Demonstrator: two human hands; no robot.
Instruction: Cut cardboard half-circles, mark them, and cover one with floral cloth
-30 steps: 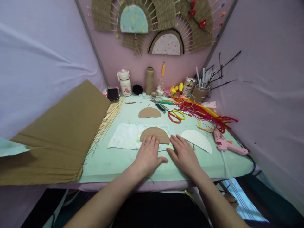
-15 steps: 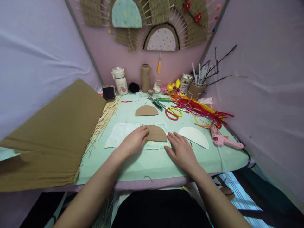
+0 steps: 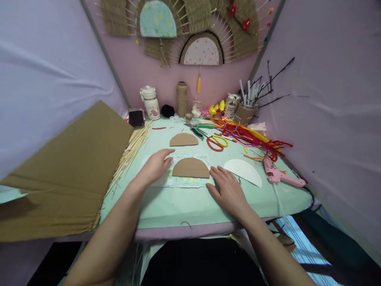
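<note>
A brown cardboard half-circle (image 3: 191, 168) lies on a pale printed cloth (image 3: 178, 180) on the mint-green table (image 3: 184, 204). My left hand (image 3: 155, 167) lies flat on the cloth's left part, fingers stretched out, just left of the half-circle. At the cloth's right end my right hand (image 3: 228, 190) rests flat with fingers spread, close to the half-circle's right corner. Neither hand holds anything. Further back lies a second brown half-circle (image 3: 183, 140), and a white half-circle (image 3: 243, 171) sits to the right.
A big brown cardboard sheet (image 3: 68, 171) leans at the left beside a bundle of thin sticks (image 3: 132, 150). Scissors (image 3: 214, 141), pliers, coloured pipe cleaners (image 3: 253, 139) and a pink glue gun (image 3: 279, 176) lie at the right. Twine spool, bottle and cups stand at the back wall.
My left hand slid from the front of the brown half-circle, over it, to the cloth on its left, uncovering the half-circle. The right hand stayed put.
</note>
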